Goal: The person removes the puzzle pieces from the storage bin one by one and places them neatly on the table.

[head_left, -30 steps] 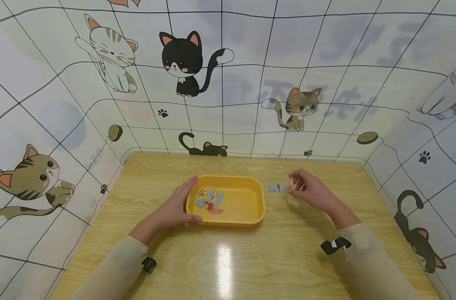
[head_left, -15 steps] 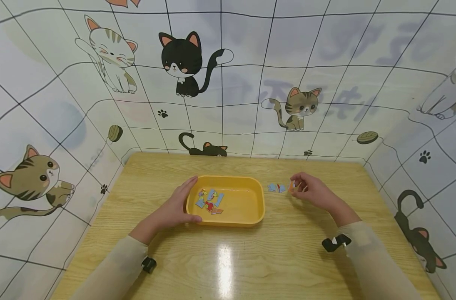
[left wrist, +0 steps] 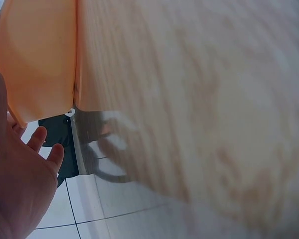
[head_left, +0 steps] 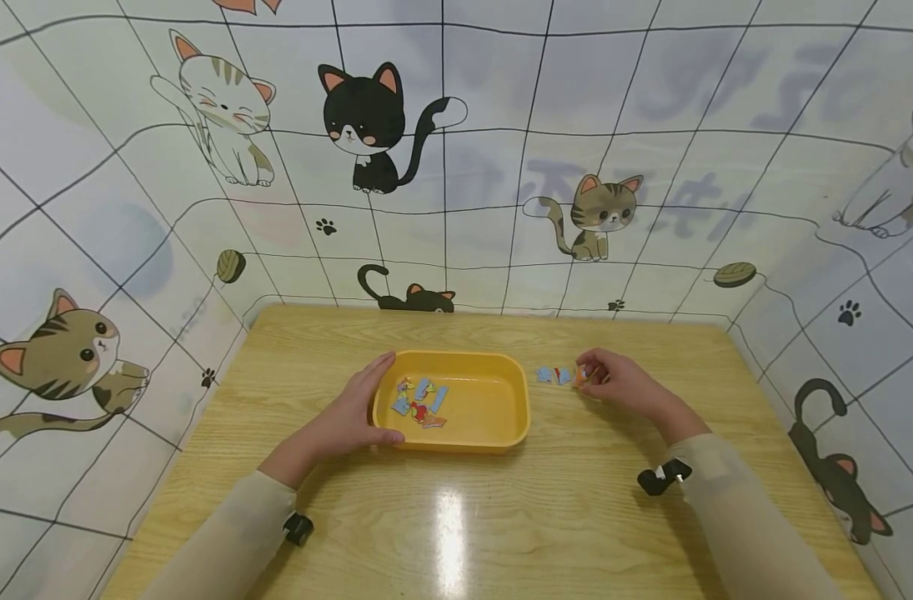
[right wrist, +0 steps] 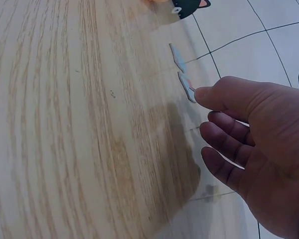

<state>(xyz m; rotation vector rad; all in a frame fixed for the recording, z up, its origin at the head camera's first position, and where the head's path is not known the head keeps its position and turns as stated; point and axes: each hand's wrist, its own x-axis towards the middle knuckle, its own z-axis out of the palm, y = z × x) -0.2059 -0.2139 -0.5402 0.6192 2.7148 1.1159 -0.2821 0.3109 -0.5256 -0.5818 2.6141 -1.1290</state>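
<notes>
tray [head_left: 489, 407], one, clasped by left grip [head_left: 351, 418]; right grip [head_left: 623, 383] pinches one orange piece [head_left: 579, 377]

On the table [head_left: 561, 500] before you sits the tray [head_left: 486, 408], with your left hand [head_left: 351, 412] around its left end. Pieces [head_left: 420, 413] lie inside the tray, all in its left half. Right of the tray, two more pieces [head_left: 544, 375] lie in a row, and a third piece [head_left: 579, 377] is right of them, at the fingertips of your right hand [head_left: 617, 385]; whether it touches the table is hard to tell. The wall [head_left: 494, 233] stands behind the table.
</notes>
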